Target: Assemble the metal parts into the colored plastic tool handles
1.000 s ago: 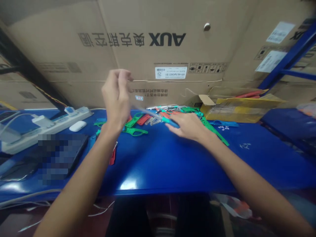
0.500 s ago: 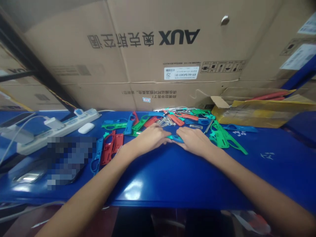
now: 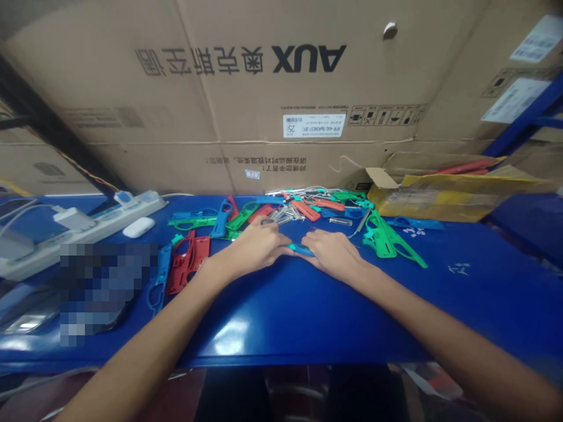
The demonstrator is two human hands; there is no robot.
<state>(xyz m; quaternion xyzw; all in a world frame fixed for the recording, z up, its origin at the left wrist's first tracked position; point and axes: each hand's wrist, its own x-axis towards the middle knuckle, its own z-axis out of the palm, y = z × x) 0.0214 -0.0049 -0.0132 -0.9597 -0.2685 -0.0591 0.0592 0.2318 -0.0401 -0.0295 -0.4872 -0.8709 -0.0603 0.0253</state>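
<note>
Both hands meet over the middle of the table, gripping one blue lighter handle (image 3: 302, 249) with a green part at its left end. My left hand (image 3: 259, 241) pinches the green end. My right hand (image 3: 332, 249) has its fingers closed over the other end and hides much of it. Just behind the hands lie clear plastic lighter tanks (image 3: 288, 214) and orange lighter handle pieces (image 3: 307, 210). Green handle halves (image 3: 383, 237) spread out to the right. Left of my left hand are red handle halves (image 3: 183, 262) and a blue half (image 3: 160, 275).
A large cardboard box (image 3: 237, 117) walls off the back of the blue table (image 3: 308, 316). An open carton (image 3: 431, 196) with red pieces stands at the back right. To the left are a white power strip (image 3: 101, 225), a white earbud case (image 3: 139, 227) and a blurred-out flat object (image 3: 108, 293).
The view has shifted slightly, so everything sits a little further left. Both hands still grip the blue handle, with more of its blue body showing between them.
</note>
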